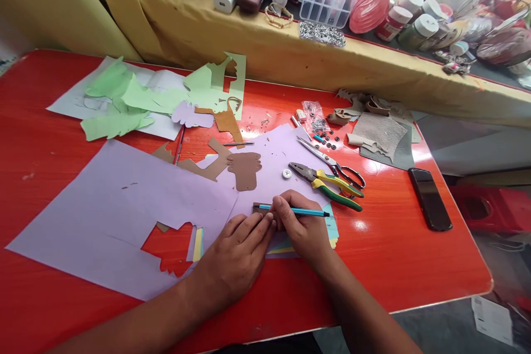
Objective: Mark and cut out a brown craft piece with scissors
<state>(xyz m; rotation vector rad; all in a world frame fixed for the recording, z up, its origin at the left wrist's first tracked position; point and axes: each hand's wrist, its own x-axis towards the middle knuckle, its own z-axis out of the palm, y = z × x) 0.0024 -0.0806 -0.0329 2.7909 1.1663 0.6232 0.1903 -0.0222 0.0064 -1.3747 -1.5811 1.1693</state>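
Observation:
My right hand (302, 227) holds a blue pen (307, 212), which lies nearly level with its tip to the left, over a small dark brown piece (258, 208). Pressed beside it, my left hand (244, 251) rests with its fingers together on the same piece, and both hands hide most of it. Beneath them is a stack of coloured paper (332, 228) in blue and yellow. A brown cut-out shape (244, 170) lies just beyond my hands on purple paper (274, 149). Pliers with yellow and green handles (327, 183) and scissors (332, 161) are to the right.
A large purple sheet (103, 204) with a cut-out hole covers the left of the red table (415, 265). Green paper scraps (149, 97) lie behind it. A black phone (430, 199) and leather scraps (379, 133) are at the right. Jars (418, 30) stand on the back ledge.

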